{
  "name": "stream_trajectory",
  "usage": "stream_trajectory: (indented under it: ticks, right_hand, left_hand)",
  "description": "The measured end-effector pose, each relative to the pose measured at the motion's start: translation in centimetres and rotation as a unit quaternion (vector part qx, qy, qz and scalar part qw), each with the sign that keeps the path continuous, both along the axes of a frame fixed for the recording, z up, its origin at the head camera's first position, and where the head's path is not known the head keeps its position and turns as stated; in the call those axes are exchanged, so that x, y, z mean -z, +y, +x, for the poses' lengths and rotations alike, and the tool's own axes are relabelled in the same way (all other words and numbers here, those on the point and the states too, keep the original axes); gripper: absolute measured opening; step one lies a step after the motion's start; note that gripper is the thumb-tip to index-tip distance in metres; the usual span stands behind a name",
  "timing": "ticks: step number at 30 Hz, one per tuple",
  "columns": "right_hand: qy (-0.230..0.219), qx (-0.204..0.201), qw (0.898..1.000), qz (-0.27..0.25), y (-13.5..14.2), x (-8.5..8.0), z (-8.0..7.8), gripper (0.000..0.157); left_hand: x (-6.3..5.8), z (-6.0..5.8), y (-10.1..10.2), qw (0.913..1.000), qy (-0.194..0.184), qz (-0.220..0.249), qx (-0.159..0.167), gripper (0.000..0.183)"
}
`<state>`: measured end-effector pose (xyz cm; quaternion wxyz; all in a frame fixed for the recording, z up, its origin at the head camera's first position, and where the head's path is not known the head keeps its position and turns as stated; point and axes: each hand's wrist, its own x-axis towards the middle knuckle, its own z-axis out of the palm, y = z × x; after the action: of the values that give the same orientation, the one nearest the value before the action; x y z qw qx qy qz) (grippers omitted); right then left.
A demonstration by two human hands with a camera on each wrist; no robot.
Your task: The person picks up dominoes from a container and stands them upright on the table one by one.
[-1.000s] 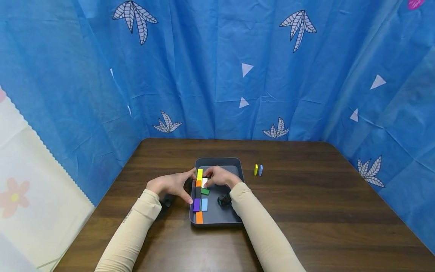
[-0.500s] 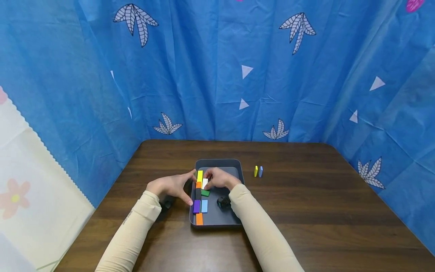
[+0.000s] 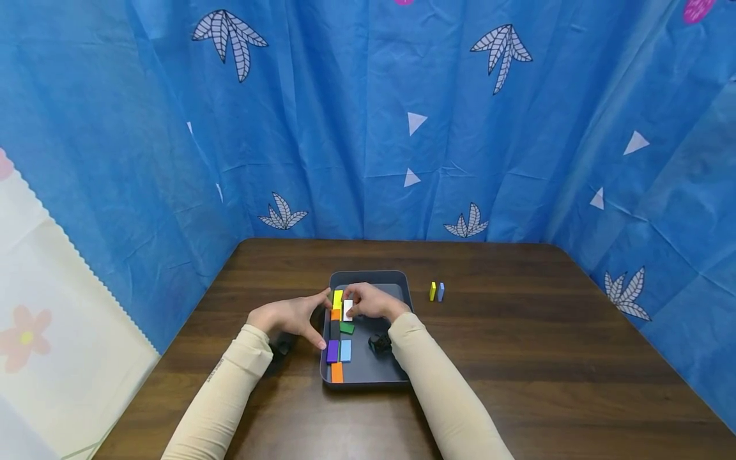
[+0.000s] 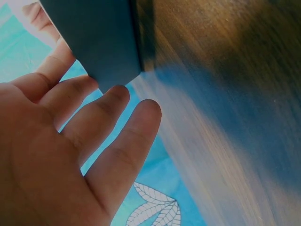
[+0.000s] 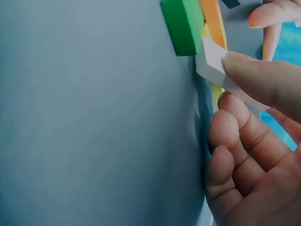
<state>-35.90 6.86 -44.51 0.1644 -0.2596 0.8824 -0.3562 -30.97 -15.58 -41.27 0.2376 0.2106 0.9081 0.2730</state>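
In the head view, the right hand (image 3: 374,301) pinches a white block (image 3: 347,308) in the left part of a dark tray (image 3: 368,370), a yellow block (image 3: 338,298) and an orange block (image 3: 336,314) just to its left and a green block (image 3: 347,328) on its near side, while the left hand (image 3: 290,316) lies at the tray's left wall, thumb and fingers spread apart. The left wrist view shows its fingers beside the tray. In the right wrist view, thumb and fingers clamp the white block, one end right by the green block.
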Motion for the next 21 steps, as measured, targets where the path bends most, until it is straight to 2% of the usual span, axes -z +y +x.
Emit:
stream_trajectory:
  ticks: [12, 21]
  right_hand:
    - [-0.046, 0.026, 0.996, -0.068, 0.6, -0.2, 0.2, 0.020]
    - [-0.020, 0.038, 0.996, -0.082, 0.9, -1.2, 0.3, 0.026]
  left_hand:
    - [0.1, -0.1, 0.0, 1.0000, -0.001, 0.001, -0.001, 0.127]
    - [0.2, -0.1, 0.1, 1.0000, 0.005, -0.003, 0.006, 0.128]
